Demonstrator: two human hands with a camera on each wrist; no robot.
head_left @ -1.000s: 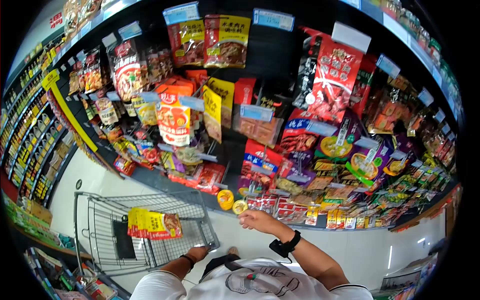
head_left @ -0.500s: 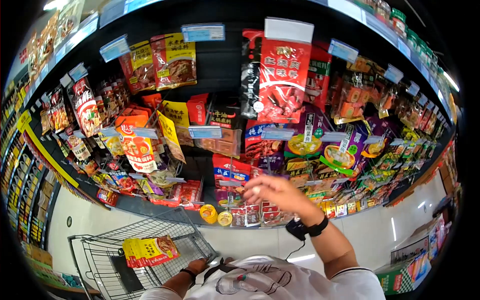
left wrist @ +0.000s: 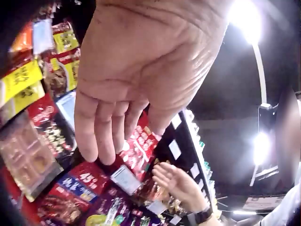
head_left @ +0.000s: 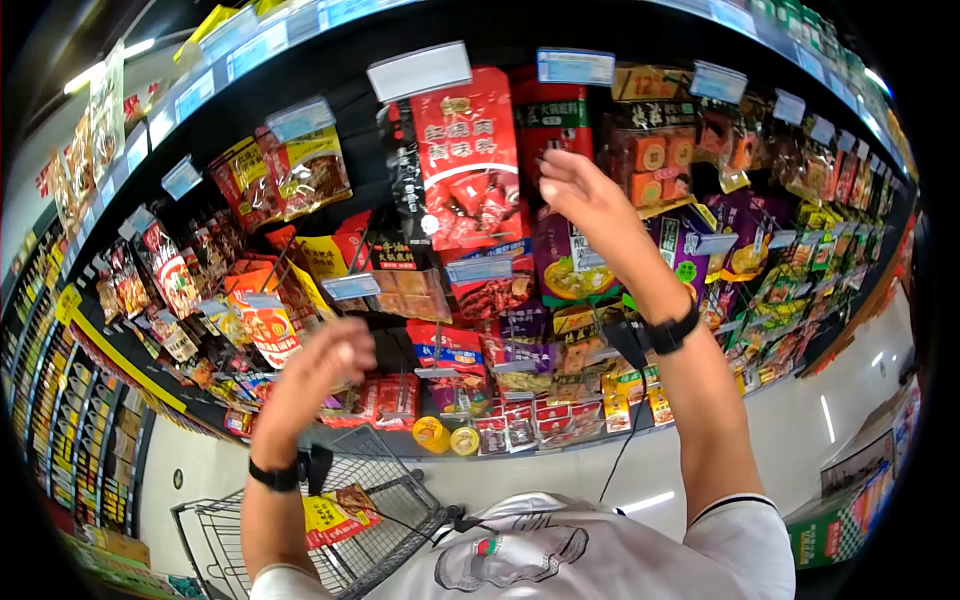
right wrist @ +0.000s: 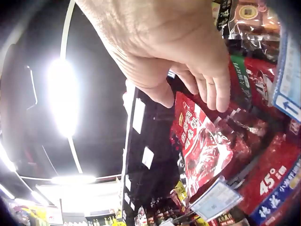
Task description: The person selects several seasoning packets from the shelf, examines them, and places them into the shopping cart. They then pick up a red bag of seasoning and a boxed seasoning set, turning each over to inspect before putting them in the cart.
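Both hands are raised before a rack of hanging seasoning packets. The right hand (head_left: 590,200), fingers extended and empty, is just right of a large red packet (head_left: 468,160). In the right wrist view that hand (right wrist: 174,56) hangs above the same red packet (right wrist: 200,141), with no visible grip on it. The left hand (head_left: 325,365) is lifted in front of the lower left packets, near an orange and white packet (head_left: 268,325). Its fingers look relaxed and hold nothing in the left wrist view, where the hand (left wrist: 146,61) fills the top.
A wire shopping cart (head_left: 375,570) stands below left, with yellow and red packets (head_left: 340,515) inside. Price tags (head_left: 575,66) jut out from the rack. Two round yellow-topped containers (head_left: 431,434) sit at its base. Boxes (head_left: 840,530) stand at the lower right.
The left hand has left the cart and risen toward the rack. The right hand has moved up beside the large red packet. The head view has shifted, placing that packet further left.
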